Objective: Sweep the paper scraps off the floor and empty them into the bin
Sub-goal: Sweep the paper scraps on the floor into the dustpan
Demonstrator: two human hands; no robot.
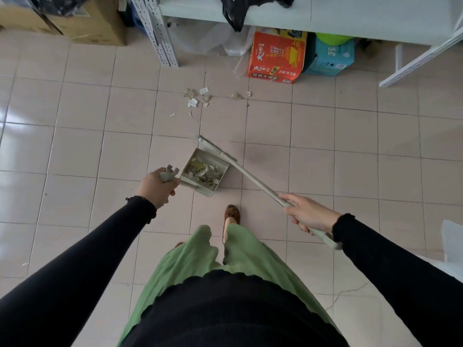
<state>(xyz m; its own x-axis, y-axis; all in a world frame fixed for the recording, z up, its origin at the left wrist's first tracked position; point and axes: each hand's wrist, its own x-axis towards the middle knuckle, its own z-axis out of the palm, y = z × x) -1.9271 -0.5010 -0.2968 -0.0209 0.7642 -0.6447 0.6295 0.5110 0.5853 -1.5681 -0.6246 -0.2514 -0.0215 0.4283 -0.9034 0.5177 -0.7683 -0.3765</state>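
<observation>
A grey-green dustpan [193,157] sits on the tiled floor in front of my feet, holding a heap of paper scraps. My left hand [157,187] grips the dustpan's upright handle [168,173] at its forked top. My right hand [307,213] is closed around the long pale broom handle [253,180], which slants up-left to the broom head [213,147] at the dustpan's far edge. More paper scraps [196,97] lie loose on the floor beyond the broom, with a smaller scattered group [238,95] to their right. No bin is in view.
A red carton [275,60] and a teal box [330,58] stand under a white shelf [325,13] ahead. Perforated white metal rails [160,33] lean at the shelf's left. Cardboard boxes [82,21] fill the far left corner. A white object [453,246] is at the right edge.
</observation>
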